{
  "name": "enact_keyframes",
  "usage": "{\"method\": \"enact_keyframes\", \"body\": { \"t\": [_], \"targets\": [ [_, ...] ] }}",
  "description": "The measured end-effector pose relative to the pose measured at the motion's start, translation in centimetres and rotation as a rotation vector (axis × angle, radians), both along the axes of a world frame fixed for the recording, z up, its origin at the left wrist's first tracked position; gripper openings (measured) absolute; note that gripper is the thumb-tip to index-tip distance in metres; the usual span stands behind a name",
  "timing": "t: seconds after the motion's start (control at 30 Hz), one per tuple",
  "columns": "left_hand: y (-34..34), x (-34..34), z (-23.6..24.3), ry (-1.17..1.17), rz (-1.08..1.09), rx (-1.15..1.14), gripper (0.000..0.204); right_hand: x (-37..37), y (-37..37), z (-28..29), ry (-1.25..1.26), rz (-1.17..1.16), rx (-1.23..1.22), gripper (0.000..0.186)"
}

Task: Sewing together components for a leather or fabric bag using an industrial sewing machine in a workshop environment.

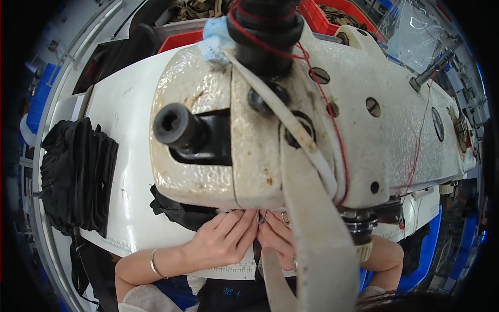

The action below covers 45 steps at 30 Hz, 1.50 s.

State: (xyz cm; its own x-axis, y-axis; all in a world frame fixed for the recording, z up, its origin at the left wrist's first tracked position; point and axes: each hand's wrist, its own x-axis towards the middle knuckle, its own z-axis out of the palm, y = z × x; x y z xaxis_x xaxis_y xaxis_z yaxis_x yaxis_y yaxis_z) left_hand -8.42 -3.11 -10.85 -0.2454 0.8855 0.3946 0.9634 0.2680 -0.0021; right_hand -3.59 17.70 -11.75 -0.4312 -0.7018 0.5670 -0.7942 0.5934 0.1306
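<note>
Side by side below the head of a white sewing machine [260, 182], my two hands are closed with their fingers pressed together. My left hand [223, 238] pinches black fabric [184, 212], which bunches out to the left of its fingertips. My right hand [276, 239] grips the same black material, and a narrow dark strip [257, 254] hangs down between the hands. Small bent metal wire parts [262, 216] show near the fingertips. The machine head hides the needle area, and a pale lever [322, 244] covers part of my right hand and forearm.
A stack of black fabric pieces [78, 177] lies on the left of the white table [135, 130]. Red thread [332, 125] runs down the machine. Red bins [343, 13] stand behind it, and a blue bin [429, 249] is at the right. More black cloth [228, 296] covers my lap.
</note>
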Motion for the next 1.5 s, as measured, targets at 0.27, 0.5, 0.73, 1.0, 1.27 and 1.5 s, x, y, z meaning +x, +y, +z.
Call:
{"method": "enact_keyframes", "body": {
  "t": [0.27,0.5,0.73,1.0,1.27,1.5],
  "targets": [
    [0.3,-0.1,-0.1,-0.019,0.042,0.015,0.031,-0.8,0.1,1.3,-0.029,0.021,0.049,0.009],
    [0.9,-3.0,0.4,-0.353,0.174,0.159,0.025,-2.0,0.5,-1.2,-1.444,0.088,-0.865,0.030],
    [0.2,-3.4,3.7,-0.536,0.385,0.161,0.017,-1.8,0.1,1.1,-0.661,0.012,-0.265,0.031],
    [-1.8,3.7,8.6,0.155,-0.091,-0.359,0.012,7.2,-2.2,3.5,-1.624,0.158,-1.009,0.051],
    [-5.9,0.0,5.8,-0.031,-0.038,-0.035,0.010,9.0,-2.9,2.7,-1.119,-0.069,-0.565,0.070],
    [-2.1,7.6,6.3,-0.021,-0.097,-0.293,0.009,9.4,-3.3,5.2,-0.155,-0.174,0.062,0.041]
  ]
}}
